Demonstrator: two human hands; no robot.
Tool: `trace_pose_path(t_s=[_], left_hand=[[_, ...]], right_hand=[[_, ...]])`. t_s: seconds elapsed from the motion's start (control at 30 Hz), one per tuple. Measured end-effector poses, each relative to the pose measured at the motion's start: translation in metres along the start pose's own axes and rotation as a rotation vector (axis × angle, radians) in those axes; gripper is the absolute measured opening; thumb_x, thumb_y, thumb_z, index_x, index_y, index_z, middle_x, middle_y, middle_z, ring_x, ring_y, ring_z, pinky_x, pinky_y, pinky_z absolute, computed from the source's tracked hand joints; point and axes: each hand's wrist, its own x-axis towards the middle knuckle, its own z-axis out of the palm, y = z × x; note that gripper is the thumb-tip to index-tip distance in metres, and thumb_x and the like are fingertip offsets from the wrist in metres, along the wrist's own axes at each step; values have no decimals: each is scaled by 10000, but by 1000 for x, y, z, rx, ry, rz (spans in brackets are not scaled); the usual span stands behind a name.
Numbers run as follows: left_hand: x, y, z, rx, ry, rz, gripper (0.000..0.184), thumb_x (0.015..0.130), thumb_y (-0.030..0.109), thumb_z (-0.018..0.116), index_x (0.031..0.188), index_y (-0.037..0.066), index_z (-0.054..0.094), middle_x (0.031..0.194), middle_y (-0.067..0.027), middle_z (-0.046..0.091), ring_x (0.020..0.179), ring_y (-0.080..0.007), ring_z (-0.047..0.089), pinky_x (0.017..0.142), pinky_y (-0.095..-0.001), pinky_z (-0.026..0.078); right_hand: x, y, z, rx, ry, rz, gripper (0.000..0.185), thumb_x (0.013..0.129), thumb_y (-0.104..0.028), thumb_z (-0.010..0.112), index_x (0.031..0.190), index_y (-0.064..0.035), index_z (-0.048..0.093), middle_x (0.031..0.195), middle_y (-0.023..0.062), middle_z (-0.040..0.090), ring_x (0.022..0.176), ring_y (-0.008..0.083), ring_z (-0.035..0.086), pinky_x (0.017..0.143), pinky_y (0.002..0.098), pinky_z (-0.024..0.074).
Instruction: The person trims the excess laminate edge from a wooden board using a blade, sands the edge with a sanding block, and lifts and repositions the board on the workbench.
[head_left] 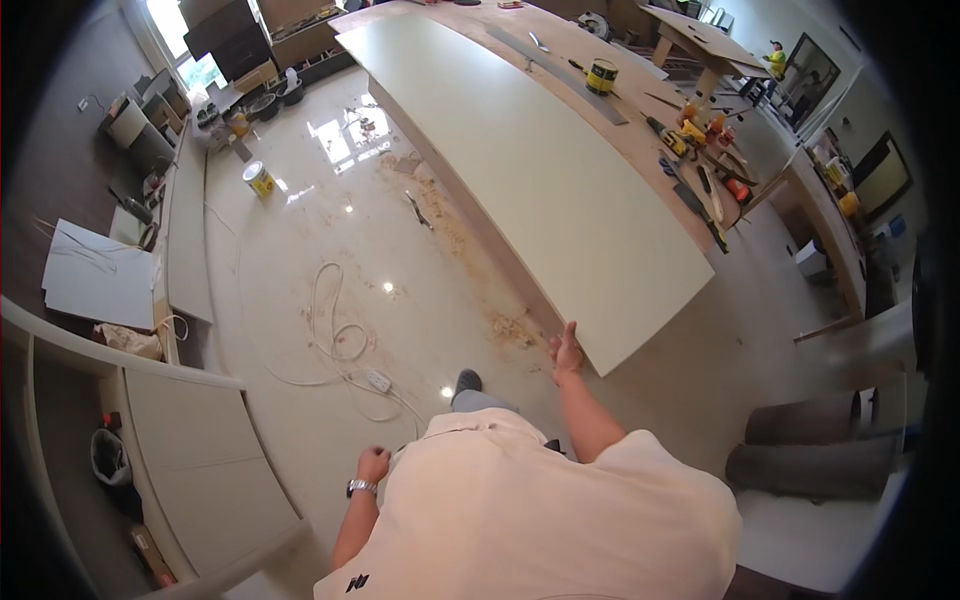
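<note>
A long pale panel [540,190] lies lengthwise on the workbench [640,130], its near end jutting towards me. At the panel's near left edge is my right hand [566,356], thumb raised and fingers apart. It is beside the edge; whether it presses on it I cannot tell. Low at my left side hangs my left hand [374,464], a metal wristwatch [361,488] on its wrist. Its fingers are curled in, and nothing shows in them.
A white power strip [378,380] and looped cord [345,340] lie on the tiled floor, near sawdust [512,328]. A paint can [258,179] stands farther off. The bench holds a tin [601,76], a drill [668,136] and hand tools. Cabinets [205,455] line the left.
</note>
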Motion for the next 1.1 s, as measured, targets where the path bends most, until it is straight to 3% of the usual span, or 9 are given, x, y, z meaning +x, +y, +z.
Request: trace_pose_path(t_s=[0.07, 0.2, 0.37, 0.47, 0.57, 0.67, 0.77, 0.87, 1.1], left_hand=[[32, 62, -21, -3, -2, 96, 341, 844, 267, 625, 1011, -22, 693, 1010, -246, 691, 985, -381, 660, 873, -426, 515], [87, 127, -68, 36, -1, 236, 363, 858, 285, 625, 1050, -19, 677, 1025, -244, 688, 995, -381, 656, 885, -431, 510], [149, 134, -116, 251, -49, 160, 347, 855, 274, 626, 1036, -16, 689, 1048, -240, 686, 1026, -383, 644, 901, -429, 503], [178, 126, -130, 287, -50, 110, 354, 856, 282, 612, 1030, -13, 701, 1049, -250, 681, 1029, -380, 643, 902, -433, 500], [200, 126, -138, 301, -89, 110, 349, 850, 283, 610, 997, -18, 708, 1016, -252, 687, 1015, -375, 650, 893, -435, 503], [217, 149, -147, 348, -106, 175, 335, 838, 268, 617, 972, -26, 710, 990, -254, 689, 997, -374, 657, 878, -431, 509], [254, 162, -149, 311, -149, 160, 332, 827, 258, 625, 977, -26, 710, 997, -254, 690, 991, -377, 658, 879, -427, 510], [273, 195, -158, 269, -135, 173, 333, 826, 256, 627, 983, -25, 712, 1008, -254, 689, 1002, -380, 655, 889, -423, 506], [362, 199, -186, 259, -182, 286, 350, 838, 270, 623, 1003, -27, 709, 1011, -260, 686, 1007, -386, 651, 895, -423, 504]], right_hand=[[11, 9, -4, -90, 32, 11, 960, 747, -846, 525, 1335, -86, 549, 977, 77, 618, 688, 100, 491, 543, 218, 403], [-7, 1, 6, -24, 96, 26, 995, 725, -861, 532, 1334, -74, 543, 1087, 50, 589, 694, 113, 466, 549, 255, 418], [-24, -16, 17, 12, 198, 53, 941, 722, -870, 522, 1294, -123, 566, 1174, -9, 548, 699, 127, 431, 564, 303, 418], [-25, -15, 18, 26, 190, 77, 897, 725, -872, 514, 1243, -143, 579, 1109, -35, 566, 620, 134, 392, 571, 332, 422], [-36, -22, 24, 177, 182, 265, 876, 751, -855, 506, 1205, -110, 589, 981, -21, 616, 612, 121, 485, 607, 313, 455], [-37, 1, 13, 411, -147, 345, 747, 821, -766, 534, 1116, -83, 587, 991, 20, 620, 603, 121, 531, 621, 331, 481], [-45, 33, 26, 283, -249, 79, 641, 878, -652, 577, 1130, -63, 580, 957, 42, 624, 553, 106, 525, 606, 363, 491], [-48, 43, 39, 10, -241, 68, 519, 954, -491, 576, 1285, -98, 499, 1097, 68, 604, 713, 155, 575, 679, 323, 508], [-22, -29, 146, 694, 5, 105, 609, 899, -386, 662, 1389, -137, 399, 1384, -21, 484, 1178, 224, 507, 930, 449, 419]])
